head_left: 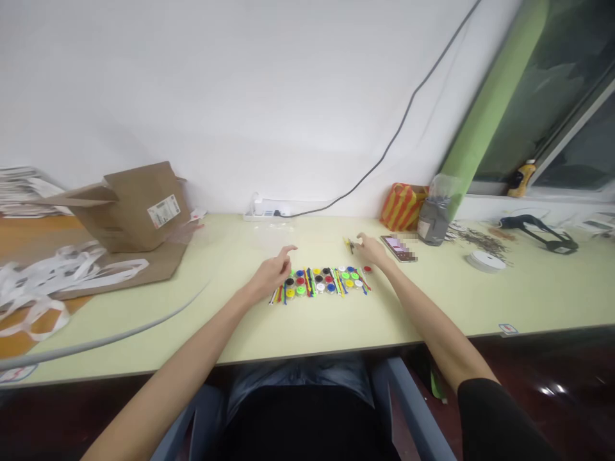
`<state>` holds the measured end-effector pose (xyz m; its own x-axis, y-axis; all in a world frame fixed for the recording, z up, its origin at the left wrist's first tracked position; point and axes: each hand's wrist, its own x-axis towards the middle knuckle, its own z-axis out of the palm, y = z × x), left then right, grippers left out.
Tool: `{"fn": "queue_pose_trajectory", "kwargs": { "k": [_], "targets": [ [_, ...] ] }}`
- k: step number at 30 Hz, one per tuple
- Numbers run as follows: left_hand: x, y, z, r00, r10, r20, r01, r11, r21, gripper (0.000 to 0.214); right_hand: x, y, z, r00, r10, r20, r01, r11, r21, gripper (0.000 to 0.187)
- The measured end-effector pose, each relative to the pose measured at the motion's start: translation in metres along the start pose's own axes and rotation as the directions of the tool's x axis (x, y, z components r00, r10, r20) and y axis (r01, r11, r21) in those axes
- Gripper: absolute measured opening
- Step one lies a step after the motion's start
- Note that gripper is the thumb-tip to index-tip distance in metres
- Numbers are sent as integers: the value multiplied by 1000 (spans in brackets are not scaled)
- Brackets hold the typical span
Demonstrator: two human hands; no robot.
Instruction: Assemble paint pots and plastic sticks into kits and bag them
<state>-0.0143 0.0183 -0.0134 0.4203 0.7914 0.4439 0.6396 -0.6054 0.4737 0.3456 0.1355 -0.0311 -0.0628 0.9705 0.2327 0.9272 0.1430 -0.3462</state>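
Coloured discs (pixel 321 289) and thin sticks (pixel 310 282) look mostly set out between left hand (pixel 273 274) and right hand (pixel 372 250) — small dark-and-yellow pieces (pixel 351 246) remain apart, just beside the right.
Left fingers loosely bent, index out, seemingly holding nothing; right fingers curled — whether pinching those blurred pieces, I cannot tell. The group's end beside the left hand seems partly covered.

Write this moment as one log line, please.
left hand: at left end of coloured discs; right hand: by small pieces, grip unclear; phone: on table
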Motion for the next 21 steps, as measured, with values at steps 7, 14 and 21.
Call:
{"fn": "queue_pose_trajectory", "kwargs": {
  "k": [7, 14, 21],
  "targets": [
    [-1, 0, 1, 1000, -8, -9, 8, 1000, -6, 46, 24, -10, 12, 998, 8, 55, -3, 995, -97, 31],
    [-1, 10, -1, 1000, 2, 22, -1, 1000, -14, 42, 15, -2, -13, 999, 20, 29, -14, 980, -198, 31],
    [-2, 9, 2, 1000, 8, 18, -8, 1000, -20, 42, 5, -24, -23, 998, -56, 16, 58, 965, -257, 27]
  ]
}}
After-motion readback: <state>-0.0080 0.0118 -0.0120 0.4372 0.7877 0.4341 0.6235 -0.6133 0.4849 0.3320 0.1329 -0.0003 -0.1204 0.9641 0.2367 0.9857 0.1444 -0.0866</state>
